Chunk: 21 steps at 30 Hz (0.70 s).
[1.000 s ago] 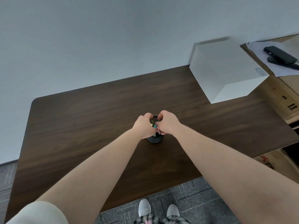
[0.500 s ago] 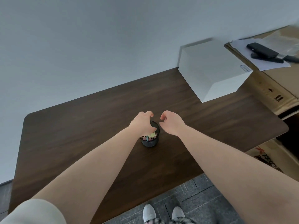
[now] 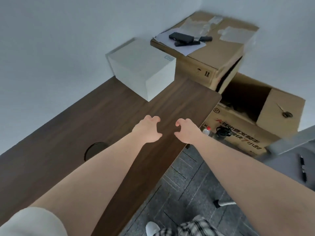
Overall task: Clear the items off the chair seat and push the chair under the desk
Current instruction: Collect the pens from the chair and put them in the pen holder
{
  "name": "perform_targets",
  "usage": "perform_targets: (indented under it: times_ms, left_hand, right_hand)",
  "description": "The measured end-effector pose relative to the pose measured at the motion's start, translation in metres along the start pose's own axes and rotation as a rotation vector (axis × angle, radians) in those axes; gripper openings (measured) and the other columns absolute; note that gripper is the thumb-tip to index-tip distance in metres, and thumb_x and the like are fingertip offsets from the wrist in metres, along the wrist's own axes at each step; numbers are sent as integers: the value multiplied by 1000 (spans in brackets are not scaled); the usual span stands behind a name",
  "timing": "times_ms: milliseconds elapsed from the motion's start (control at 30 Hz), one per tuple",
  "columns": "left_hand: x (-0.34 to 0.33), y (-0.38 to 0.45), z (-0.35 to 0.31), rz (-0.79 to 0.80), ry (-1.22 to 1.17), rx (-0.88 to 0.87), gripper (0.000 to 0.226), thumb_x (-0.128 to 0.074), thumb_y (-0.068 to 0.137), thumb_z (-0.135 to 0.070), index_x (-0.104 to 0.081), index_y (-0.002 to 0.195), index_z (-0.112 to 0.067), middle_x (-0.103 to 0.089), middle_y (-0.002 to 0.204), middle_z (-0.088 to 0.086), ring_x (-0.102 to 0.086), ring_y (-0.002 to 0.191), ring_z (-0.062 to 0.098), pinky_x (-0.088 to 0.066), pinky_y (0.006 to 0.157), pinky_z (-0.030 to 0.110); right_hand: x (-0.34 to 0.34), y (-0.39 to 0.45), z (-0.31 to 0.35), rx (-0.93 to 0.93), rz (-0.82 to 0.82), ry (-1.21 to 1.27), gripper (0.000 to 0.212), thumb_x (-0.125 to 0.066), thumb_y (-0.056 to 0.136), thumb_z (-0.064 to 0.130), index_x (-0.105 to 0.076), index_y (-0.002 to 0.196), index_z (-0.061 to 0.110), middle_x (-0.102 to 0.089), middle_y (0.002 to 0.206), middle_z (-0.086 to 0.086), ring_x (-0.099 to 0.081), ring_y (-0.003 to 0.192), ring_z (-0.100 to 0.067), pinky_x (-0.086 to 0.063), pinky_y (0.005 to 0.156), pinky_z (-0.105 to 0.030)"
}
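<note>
Nearest, the grey padded chair seat (image 3: 293, 160) at the right edge carries a slim black pen (image 3: 303, 168). Over the dark wood-grain desk (image 3: 51, 159) hover the left hand (image 3: 148, 132) and right hand (image 3: 187, 132) — both empty, fingers loosely curled. Farther back, a matte white cube-shaped box (image 3: 143, 68) sits on the desktop.

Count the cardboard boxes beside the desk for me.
2. A closed cardboard box sits against the wall behind the desk's right end; an open cardboard box sits in front of it, lower. Others may be out of frame.
</note>
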<state>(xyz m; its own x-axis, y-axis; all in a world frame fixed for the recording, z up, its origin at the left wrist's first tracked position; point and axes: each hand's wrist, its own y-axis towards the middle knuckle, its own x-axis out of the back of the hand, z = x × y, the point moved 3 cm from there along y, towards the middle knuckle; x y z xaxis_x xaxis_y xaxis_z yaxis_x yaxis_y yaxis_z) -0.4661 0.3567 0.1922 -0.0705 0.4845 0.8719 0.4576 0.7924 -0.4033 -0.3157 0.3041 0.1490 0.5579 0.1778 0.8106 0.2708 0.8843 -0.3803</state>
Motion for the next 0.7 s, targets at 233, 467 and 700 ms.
perform_targets:
  times_ms: [233, 467, 700]
  left_hand:
    - [-25, 40, -133, 129, 282, -196, 62, -61, 87, -33, -32, 141, -25, -36, 143, 8, -54, 116, 30, -52, 88, 39]
    - [-90, 71, -284, 285, 379, -423, 63, -62, 85, -37, -34, 140, -23, -34, 142, 9, -48, 121, 33, -46, 98, 49]
    - [-169, 69, -409, 441, 521, -695, 63, -59, 86, -41, -32, 141, -23, -32, 144, 8, -46, 123, 32, -43, 100, 47]
  right_hand:
    - [40, -22, -134, -122, 7, 55, 50, -55, 91, 29, -39, 137, 19, -41, 132, -13, -55, 107, -35, -51, 87, -43]
    - [76, -70, -290, -332, -13, 152, 63, -57, 90, 33, -27, 144, 26, -38, 143, -11, -48, 123, -36, -47, 97, -49]
    - [75, -141, -411, -644, -91, 272, 56, -49, 89, 21, -30, 141, 27, -40, 133, -12, -49, 116, -38, -49, 90, -49]
